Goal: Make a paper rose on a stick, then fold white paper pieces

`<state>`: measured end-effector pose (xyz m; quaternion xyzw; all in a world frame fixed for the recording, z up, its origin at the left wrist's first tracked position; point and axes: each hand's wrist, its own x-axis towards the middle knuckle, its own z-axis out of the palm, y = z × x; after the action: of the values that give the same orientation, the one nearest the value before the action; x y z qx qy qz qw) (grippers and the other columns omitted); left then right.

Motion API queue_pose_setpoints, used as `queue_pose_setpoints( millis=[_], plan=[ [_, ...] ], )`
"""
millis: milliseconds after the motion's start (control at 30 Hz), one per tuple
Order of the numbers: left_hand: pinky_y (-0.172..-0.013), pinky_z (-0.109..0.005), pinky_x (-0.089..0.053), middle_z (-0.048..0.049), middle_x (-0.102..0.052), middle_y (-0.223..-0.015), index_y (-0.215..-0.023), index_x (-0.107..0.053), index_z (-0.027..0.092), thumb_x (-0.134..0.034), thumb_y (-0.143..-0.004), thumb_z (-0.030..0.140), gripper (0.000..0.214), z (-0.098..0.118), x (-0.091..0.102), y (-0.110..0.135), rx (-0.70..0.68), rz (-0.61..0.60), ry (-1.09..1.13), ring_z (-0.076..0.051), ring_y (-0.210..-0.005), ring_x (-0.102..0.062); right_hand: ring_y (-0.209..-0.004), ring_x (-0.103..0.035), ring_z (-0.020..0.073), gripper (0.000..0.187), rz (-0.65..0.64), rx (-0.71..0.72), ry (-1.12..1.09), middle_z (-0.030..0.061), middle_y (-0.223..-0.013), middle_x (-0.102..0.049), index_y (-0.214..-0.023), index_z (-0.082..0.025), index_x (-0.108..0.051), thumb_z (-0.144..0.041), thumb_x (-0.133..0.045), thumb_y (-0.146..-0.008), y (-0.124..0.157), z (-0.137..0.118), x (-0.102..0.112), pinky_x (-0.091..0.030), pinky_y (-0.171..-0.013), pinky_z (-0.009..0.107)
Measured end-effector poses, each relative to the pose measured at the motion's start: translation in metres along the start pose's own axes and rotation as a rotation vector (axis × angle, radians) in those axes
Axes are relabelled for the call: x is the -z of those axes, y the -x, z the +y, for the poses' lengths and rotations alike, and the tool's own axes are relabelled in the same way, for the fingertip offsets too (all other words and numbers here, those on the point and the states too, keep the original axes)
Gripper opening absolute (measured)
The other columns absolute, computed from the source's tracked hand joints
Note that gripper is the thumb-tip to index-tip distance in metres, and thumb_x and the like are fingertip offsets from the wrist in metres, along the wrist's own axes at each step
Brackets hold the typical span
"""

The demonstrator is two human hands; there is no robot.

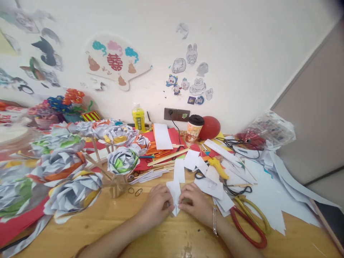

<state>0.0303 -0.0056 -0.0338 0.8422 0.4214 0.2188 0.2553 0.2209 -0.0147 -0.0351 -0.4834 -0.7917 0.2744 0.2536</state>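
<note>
A small piece of white paper (pixel 174 191) lies on the wooden table between my hands, its near end folded to a point. On its left edge, my left hand (pixel 158 202) pinches the paper with curled fingers. From the other side my right hand (pixel 195 200), with a bracelet at the wrist, grips the right edge near the fold. Just beyond the piece is a plain white paper strip (pixel 179 170). Folded paper flowers (pixel 123 160) with green, orange and yellow parts fill the left side.
Large scissors (pixel 249 224) with red and yellow handles lie at the right beside white sheets (pixel 268 193). A yellow glue gun (pixel 219 167), a lidded paper cup (pixel 194 129), a red balloon (pixel 210 128) and a yellow drink bottle (pixel 138 117) stand or lie farther back. Wooden sticks (pixel 163 157) lie mid-table.
</note>
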Motion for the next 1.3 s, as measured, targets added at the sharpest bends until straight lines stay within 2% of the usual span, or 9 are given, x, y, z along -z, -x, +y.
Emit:
queue_pose_setpoints(
  millis=[133, 300, 567, 833, 1067, 1300],
  plan=[
    [-0.076, -0.028, -0.036, 0.0002, -0.064, -0.077, -0.067, -0.061, 0.020, -0.057, -0.074, 0.015, 0.010, -0.006, 0.003, -0.003, -0.042, -0.043, 0.061, -0.016, -0.082, -0.053, -0.087, -0.050, 0.0160, 0.007, -0.037, 0.034, -0.044, -0.0014, -0.083, -0.058, -0.071, -0.022, -0.065, -0.022, -0.072, -0.072, 0.001, 0.002, 0.003, -0.037, -0.078, 0.028],
    [-0.074, -0.029, -0.036, 0.0000, -0.063, -0.075, -0.063, -0.059, 0.019, -0.057, -0.072, 0.014, 0.011, -0.001, 0.003, -0.003, 0.044, -0.014, 0.033, -0.017, -0.081, -0.053, -0.088, -0.049, 0.0158, 0.009, -0.049, 0.004, 0.002, -0.0021, -0.084, -0.057, -0.067, -0.021, -0.064, -0.016, -0.071, -0.069, 0.000, -0.001, 0.002, -0.036, -0.079, 0.028],
    [-0.076, -0.032, -0.037, -0.0025, -0.059, -0.079, -0.064, -0.058, 0.019, -0.055, -0.073, 0.016, 0.010, 0.008, -0.002, 0.000, 0.109, 0.041, -0.037, -0.020, -0.084, -0.051, -0.087, -0.048, 0.0163, 0.010, 0.024, -0.041, 0.060, -0.0021, -0.086, -0.055, -0.070, -0.021, -0.061, -0.019, -0.071, -0.070, 0.000, -0.003, -0.006, -0.035, -0.078, 0.029],
    [-0.076, -0.034, -0.035, -0.0028, -0.058, -0.081, -0.064, -0.057, 0.019, -0.064, -0.072, 0.027, 0.013, 0.010, 0.000, 0.001, 0.165, 0.068, -0.121, -0.022, -0.085, -0.051, -0.086, -0.046, 0.0163, 0.013, 0.060, -0.058, 0.112, -0.0018, -0.084, -0.053, -0.069, -0.020, -0.057, -0.022, -0.070, -0.071, 0.003, -0.007, -0.008, -0.035, -0.075, 0.028],
    [-0.074, -0.033, -0.035, -0.0023, -0.056, -0.079, -0.061, -0.056, 0.018, -0.065, -0.070, 0.024, 0.014, 0.012, 0.000, -0.001, 0.180, 0.082, -0.167, -0.022, -0.084, -0.051, -0.085, -0.045, 0.0164, 0.014, 0.101, -0.040, 0.117, -0.0015, -0.083, -0.052, -0.070, -0.020, -0.055, -0.020, -0.069, -0.071, 0.005, -0.009, -0.010, -0.034, -0.074, 0.029],
    [-0.074, -0.033, -0.034, -0.0016, -0.056, -0.079, -0.061, -0.057, 0.019, -0.067, -0.068, 0.026, 0.015, 0.010, -0.001, 0.000, 0.176, 0.090, -0.174, -0.022, -0.085, -0.051, -0.087, -0.043, 0.0187, 0.028, 0.179, -0.116, 0.140, -0.0008, -0.086, -0.049, -0.070, -0.020, -0.049, -0.021, -0.074, -0.058, 0.007, -0.015, -0.021, -0.036, -0.074, 0.029]
  ],
)
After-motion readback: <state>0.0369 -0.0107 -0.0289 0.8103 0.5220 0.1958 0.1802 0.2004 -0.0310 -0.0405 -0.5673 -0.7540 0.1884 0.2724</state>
